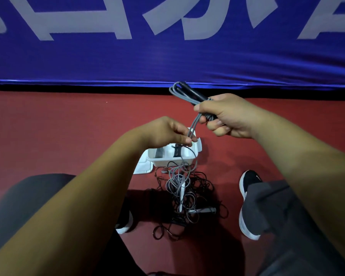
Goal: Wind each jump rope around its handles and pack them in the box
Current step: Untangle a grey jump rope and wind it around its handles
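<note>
Above the white box [170,158]: right hand [225,116] is gripping black handles [189,92] closed-fisted; left hand [167,132] is pinching grey rope [193,126].

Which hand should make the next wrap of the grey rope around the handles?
Left. The left hand already pinches the loose grey rope just below the bundle, free to guide it round. The right hand is closed on the handles, so it probably should just hold them steady.

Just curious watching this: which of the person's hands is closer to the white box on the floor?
Left. The left hand hovers right above the white box, pinching grey rope; the right hand is higher and off to the side.
</note>
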Motion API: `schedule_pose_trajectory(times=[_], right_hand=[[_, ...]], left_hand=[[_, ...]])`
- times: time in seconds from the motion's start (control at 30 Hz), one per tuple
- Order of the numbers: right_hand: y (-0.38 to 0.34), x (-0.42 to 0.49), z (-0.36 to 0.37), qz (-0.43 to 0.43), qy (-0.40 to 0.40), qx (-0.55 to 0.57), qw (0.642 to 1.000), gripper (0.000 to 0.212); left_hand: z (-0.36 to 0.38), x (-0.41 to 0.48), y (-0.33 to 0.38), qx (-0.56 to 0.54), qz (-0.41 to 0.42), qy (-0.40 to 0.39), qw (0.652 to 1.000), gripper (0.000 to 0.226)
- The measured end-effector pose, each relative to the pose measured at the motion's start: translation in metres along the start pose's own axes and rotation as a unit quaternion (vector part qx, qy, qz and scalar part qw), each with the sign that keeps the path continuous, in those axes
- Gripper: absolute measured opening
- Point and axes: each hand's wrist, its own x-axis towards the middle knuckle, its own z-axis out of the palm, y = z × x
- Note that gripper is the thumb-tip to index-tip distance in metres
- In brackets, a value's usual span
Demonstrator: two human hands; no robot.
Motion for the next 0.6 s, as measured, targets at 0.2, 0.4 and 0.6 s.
schedule_pose_trajectory(times=[0.2, 0.4, 0.6], right_hand=[[0.003, -0.009, 0.001, 0.031, -0.093, -0.049, 0.994, 0.016], [0.001, -0.021, 0.002, 0.087, -0.2, -0.092, 0.972, 0.025], [0.014, -0.021, 0.004, 0.165, -0.253, -0.175, 0.937, 0.012]], left_hand=[[-0.003, 0.009, -0.006, 0.142, 0.023, 0.13, 0.981, 0.005], [-0.019, 0.003, 0.002, 0.021, 0.103, 0.133, 0.986, 0.012], [-0.017, -0.001, 0.02, -0.042, 0.131, 0.097, 0.986, 0.02]])
